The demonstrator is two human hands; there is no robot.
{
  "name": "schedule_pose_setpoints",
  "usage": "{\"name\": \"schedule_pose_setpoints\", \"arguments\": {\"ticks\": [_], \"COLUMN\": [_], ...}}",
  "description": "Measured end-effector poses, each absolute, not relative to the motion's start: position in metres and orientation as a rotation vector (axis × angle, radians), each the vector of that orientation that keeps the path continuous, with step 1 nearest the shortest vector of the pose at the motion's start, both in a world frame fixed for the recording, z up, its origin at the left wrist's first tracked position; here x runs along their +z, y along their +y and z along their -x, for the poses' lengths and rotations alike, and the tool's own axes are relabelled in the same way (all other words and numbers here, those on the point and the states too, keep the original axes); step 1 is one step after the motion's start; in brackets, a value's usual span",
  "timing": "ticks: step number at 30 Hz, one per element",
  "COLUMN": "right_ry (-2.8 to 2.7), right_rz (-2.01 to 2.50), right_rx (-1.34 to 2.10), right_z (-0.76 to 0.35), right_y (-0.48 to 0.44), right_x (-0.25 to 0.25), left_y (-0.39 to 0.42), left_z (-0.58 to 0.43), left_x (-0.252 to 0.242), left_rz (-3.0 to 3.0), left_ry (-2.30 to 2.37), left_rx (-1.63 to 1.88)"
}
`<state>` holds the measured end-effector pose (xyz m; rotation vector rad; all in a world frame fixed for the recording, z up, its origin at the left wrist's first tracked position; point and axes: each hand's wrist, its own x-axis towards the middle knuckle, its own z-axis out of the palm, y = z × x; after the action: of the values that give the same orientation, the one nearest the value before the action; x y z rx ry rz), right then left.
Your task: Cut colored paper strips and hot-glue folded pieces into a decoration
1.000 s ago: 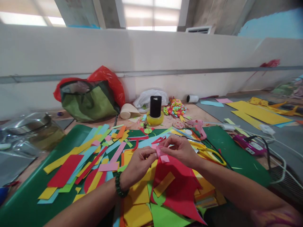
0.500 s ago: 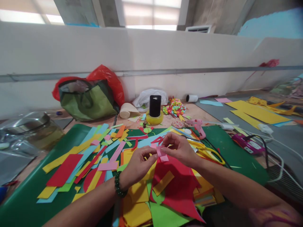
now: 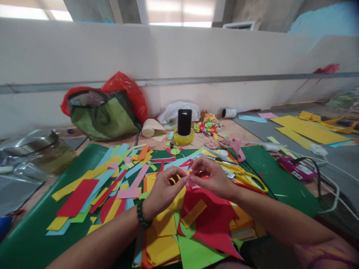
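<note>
Thumb and fingers of my left hand [image 3: 167,189] pinch the left side of a small pink piece [image 3: 191,179]. On its other side my right hand [image 3: 212,177] grips the same piece, and the two sets of fingertips nearly meet. Fingers hide much of the piece. Below the hands lie a large red sheet [image 3: 213,213] with an orange strip [image 3: 194,213] on it, yellow pieces [image 3: 162,248] and a green sheet [image 3: 196,252]. Yellow-handled scissors [image 3: 249,179] rest beside my right wrist.
Coloured strips [image 3: 106,183] cover the green mat's left side. Behind stand a phone [image 3: 184,122] on a yellow roll [image 3: 183,138] and a green bag [image 3: 106,116]. A pink glue gun [image 3: 236,147], purple device [image 3: 297,169] and cables are right; a glass jar [image 3: 36,153] is left.
My left fingertips have moved slightly right, closer to my right ones, and now cover more of the pink piece. The whole view has shifted a little.
</note>
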<state>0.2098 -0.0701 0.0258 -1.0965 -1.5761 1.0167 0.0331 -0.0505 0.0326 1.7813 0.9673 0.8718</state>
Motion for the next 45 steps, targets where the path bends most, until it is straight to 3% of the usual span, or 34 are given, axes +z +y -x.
{"name": "schedule_pose_setpoints", "arguments": {"ticks": [22,29,37,45], "right_ry": [-1.721,-1.612,-1.800,-2.005], "right_rz": [1.037,1.207,1.435,1.483], "right_rx": [0.884,0.755,1.088,0.399], "right_z": [-0.213,-0.250,-0.253,-0.249], "right_y": [-0.071,-0.048,-0.033,-0.035], "right_x": [0.024,0.037,0.015,0.006], "left_y": [-0.052,-0.018,-0.009,-0.003], "left_z": [-0.038,-0.005,0.016,0.027], "left_x": [0.029,0.054,0.064,0.069], "left_rz": [-1.810,-1.979,-2.461,-2.527], "left_ry": [0.897,1.127,1.289,1.419], "left_rx": [0.758,0.831,-0.071,-0.384]}}
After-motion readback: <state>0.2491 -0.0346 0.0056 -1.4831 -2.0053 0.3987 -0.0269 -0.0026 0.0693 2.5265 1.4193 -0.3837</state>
